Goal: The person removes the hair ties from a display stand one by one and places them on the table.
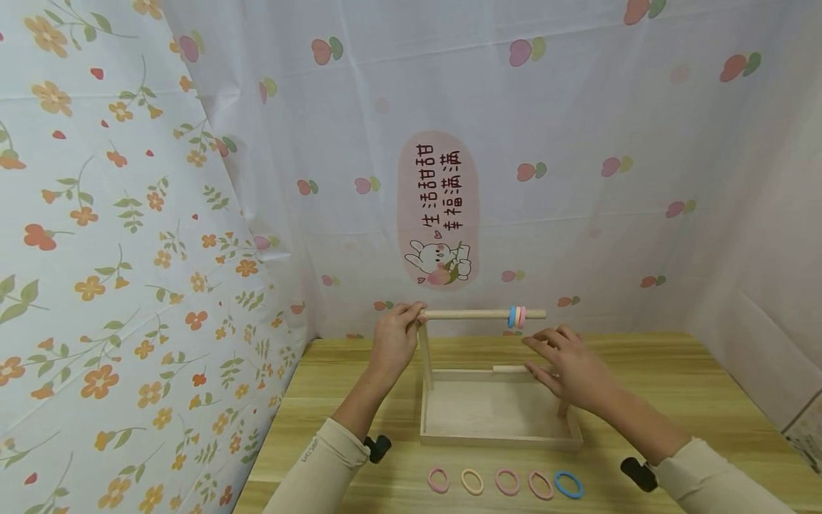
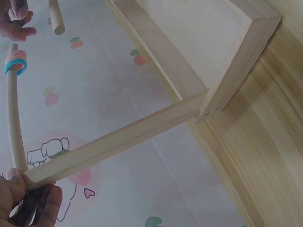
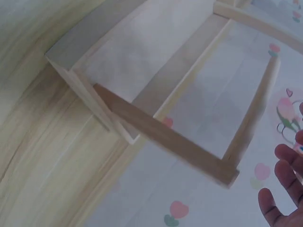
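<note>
A wooden stand [image 1: 501, 440] has a shallow tray base, with a post and horizontal rod at each side. My left hand [image 1: 394, 339] pinches the corner where the tall left post [image 1: 426, 353] meets the upper rod [image 1: 465, 314]. Near that rod's free end hang a blue hair tie [image 1: 511, 316], a yellowish one and a pink hair tie [image 1: 523, 317], side by side. Just below the free end is my right hand [image 1: 578, 368], its fingers loosely extended and holding nothing; it partly hides the lower rod [image 1: 507, 369]. In the right wrist view, the shorter post [image 3: 165, 135] carries that rod.
On the wooden table [image 1: 648, 385], in front of the tray, several hair ties lie in a row: pink ones [image 1: 506, 470], a yellow one [image 1: 472, 470] and, rightmost, a blue one [image 1: 569, 473]. A patterned curtain [image 1: 578, 235] hangs behind the table.
</note>
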A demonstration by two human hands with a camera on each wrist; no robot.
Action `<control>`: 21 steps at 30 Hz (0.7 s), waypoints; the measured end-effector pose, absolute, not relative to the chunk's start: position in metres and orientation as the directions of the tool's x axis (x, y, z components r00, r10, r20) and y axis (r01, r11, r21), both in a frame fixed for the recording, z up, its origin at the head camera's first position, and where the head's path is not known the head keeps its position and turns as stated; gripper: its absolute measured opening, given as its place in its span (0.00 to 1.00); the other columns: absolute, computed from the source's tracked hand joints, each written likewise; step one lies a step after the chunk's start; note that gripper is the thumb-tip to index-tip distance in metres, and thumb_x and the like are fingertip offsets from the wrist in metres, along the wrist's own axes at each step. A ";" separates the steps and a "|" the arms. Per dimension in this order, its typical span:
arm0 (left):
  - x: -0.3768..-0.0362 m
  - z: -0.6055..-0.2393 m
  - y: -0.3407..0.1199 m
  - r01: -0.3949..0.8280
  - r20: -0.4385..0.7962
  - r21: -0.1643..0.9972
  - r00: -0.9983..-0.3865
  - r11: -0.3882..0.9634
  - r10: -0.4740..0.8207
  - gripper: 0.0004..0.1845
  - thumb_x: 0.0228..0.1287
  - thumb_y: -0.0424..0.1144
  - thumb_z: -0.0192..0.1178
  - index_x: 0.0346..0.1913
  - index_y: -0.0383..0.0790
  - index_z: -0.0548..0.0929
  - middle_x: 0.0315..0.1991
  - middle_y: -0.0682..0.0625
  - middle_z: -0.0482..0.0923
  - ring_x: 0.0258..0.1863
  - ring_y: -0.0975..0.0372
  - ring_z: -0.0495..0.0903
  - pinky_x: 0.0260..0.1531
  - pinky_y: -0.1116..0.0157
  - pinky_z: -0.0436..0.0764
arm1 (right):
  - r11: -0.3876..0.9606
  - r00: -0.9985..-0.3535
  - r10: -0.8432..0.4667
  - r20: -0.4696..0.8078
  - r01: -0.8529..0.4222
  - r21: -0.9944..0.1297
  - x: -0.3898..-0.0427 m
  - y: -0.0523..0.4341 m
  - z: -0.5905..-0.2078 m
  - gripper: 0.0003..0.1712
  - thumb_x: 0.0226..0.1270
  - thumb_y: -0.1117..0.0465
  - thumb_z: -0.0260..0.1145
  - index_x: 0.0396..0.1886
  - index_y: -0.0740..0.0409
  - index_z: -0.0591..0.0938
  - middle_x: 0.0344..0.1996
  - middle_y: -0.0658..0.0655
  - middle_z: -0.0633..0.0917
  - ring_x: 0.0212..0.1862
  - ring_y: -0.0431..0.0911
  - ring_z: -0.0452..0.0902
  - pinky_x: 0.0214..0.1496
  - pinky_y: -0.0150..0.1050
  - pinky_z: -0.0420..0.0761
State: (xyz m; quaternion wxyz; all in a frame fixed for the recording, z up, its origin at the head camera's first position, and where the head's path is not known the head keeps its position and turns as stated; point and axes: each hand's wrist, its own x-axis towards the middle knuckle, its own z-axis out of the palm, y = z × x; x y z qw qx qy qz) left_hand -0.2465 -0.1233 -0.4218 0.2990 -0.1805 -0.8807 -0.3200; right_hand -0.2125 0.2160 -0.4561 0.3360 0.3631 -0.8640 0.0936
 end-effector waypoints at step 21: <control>-0.249 -0.425 -0.123 0.520 0.657 0.453 -0.744 0.724 0.122 0.14 0.69 0.41 0.64 0.54 0.42 0.89 0.43 0.45 0.89 0.42 0.55 0.90 0.37 0.65 0.89 | 0.872 -0.712 -0.358 0.603 -0.486 -0.055 -0.223 0.245 -0.434 0.33 0.61 0.49 0.76 0.61 0.62 0.82 0.52 0.66 0.85 0.52 0.64 0.77 0.53 0.63 0.79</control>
